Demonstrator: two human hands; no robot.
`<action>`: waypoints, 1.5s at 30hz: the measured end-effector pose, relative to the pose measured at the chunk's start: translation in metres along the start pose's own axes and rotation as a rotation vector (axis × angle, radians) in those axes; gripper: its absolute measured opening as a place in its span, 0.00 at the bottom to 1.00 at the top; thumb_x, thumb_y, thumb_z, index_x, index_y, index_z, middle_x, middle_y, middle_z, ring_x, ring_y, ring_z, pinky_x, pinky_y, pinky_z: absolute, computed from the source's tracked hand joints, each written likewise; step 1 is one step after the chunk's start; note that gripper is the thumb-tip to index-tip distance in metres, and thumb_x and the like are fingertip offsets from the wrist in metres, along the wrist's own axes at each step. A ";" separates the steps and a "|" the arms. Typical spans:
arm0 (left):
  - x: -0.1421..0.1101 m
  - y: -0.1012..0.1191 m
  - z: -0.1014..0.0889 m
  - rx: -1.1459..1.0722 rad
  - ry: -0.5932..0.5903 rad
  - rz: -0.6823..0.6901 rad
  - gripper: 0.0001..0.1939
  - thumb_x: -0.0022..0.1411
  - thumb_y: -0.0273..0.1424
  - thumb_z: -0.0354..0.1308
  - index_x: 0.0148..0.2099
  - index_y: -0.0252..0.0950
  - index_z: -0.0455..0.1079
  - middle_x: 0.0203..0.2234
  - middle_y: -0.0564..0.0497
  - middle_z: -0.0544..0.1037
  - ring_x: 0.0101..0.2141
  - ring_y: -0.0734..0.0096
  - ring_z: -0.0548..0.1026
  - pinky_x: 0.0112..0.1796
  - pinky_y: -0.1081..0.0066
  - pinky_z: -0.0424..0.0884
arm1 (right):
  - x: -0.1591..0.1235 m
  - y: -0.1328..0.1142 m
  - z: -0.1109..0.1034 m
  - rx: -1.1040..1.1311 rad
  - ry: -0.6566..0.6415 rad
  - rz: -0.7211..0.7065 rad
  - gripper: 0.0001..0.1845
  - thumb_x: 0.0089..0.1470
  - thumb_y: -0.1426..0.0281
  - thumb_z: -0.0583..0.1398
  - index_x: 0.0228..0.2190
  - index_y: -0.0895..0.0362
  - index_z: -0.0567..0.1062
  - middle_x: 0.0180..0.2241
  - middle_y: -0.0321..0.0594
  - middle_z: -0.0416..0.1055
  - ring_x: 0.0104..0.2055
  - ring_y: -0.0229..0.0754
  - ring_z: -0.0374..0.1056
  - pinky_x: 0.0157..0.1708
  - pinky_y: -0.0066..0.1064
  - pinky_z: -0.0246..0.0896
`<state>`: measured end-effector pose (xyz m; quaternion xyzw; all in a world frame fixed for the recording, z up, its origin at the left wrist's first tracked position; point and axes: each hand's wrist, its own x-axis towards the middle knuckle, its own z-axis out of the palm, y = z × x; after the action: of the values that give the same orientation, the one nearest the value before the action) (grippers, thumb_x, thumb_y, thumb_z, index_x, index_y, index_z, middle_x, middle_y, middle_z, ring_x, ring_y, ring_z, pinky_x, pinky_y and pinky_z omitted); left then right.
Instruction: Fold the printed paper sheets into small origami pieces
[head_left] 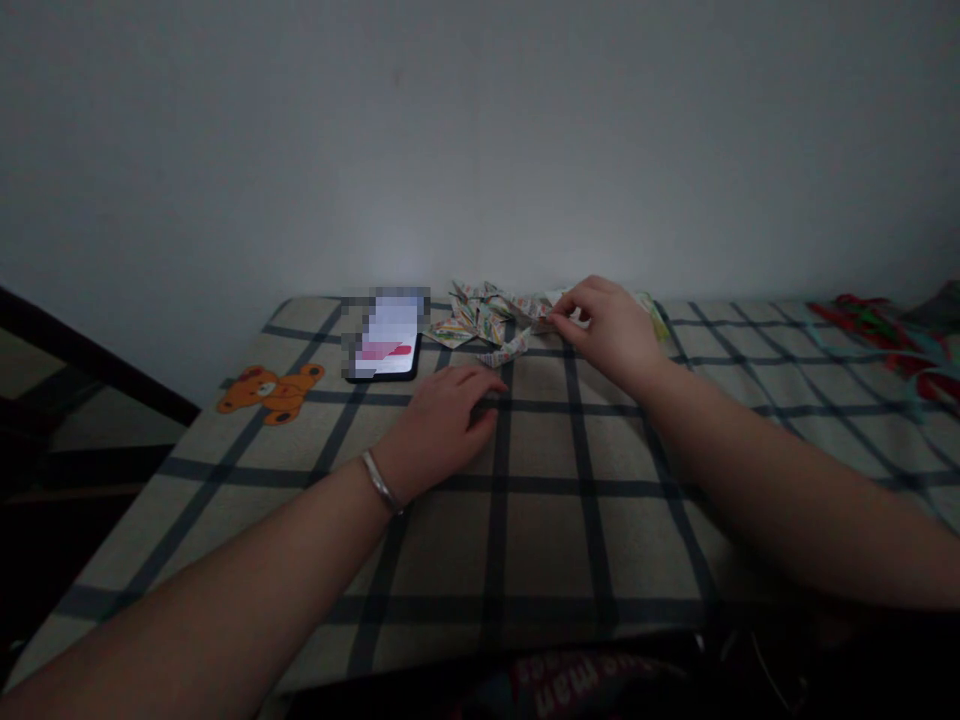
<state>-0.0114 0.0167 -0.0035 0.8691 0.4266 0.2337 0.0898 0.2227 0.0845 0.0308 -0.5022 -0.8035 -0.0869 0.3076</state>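
Note:
Several folded pieces of printed paper (480, 315) lie in a loose cluster at the back of the table, near the wall. My right hand (611, 325) reaches into the right end of the cluster, thumb and forefinger pinched at the edge of one folded paper piece (536, 312). Part of that piece is hidden behind the fingers. My left hand (446, 420) rests on the cloth in front of the cluster, fingers loosely curved, thumb apart, holding nothing. Just beyond its fingertips lies a curved folded paper strip (506, 352). A silver bracelet (381, 482) circles the left wrist.
A phone (394, 335) with a lit screen lies left of the papers. An orange bear cutout (270, 393) sits by the left edge of the checked tablecloth (540, 540). Red and pale-blue strands (885, 335) lie far right. Behind the table rises a plain wall (480, 150).

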 end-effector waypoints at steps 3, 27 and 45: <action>0.000 0.000 0.000 0.049 -0.027 0.038 0.12 0.62 0.28 0.54 0.48 0.36 0.72 0.49 0.46 0.74 0.51 0.58 0.69 0.54 0.55 0.65 | 0.001 -0.003 0.009 -0.052 -0.094 -0.013 0.07 0.57 0.67 0.59 0.31 0.55 0.77 0.35 0.43 0.73 0.38 0.45 0.66 0.36 0.34 0.57; -0.001 0.009 -0.005 0.248 -0.085 0.050 0.12 0.64 0.31 0.53 0.47 0.38 0.74 0.44 0.48 0.76 0.46 0.55 0.70 0.47 0.54 0.66 | 0.004 -0.001 0.008 -0.106 -0.138 -0.012 0.10 0.56 0.67 0.57 0.35 0.55 0.79 0.35 0.44 0.74 0.40 0.47 0.67 0.39 0.35 0.58; -0.002 0.010 -0.005 0.271 -0.071 0.075 0.12 0.63 0.31 0.54 0.47 0.39 0.74 0.44 0.47 0.77 0.45 0.55 0.71 0.46 0.54 0.67 | -0.023 0.033 -0.001 -0.338 -0.153 0.045 0.15 0.54 0.58 0.61 0.39 0.54 0.78 0.42 0.46 0.75 0.46 0.52 0.67 0.42 0.41 0.61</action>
<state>-0.0081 0.0089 0.0037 0.8963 0.4181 0.1463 -0.0222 0.2589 0.0823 0.0128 -0.5699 -0.7869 -0.1755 0.1586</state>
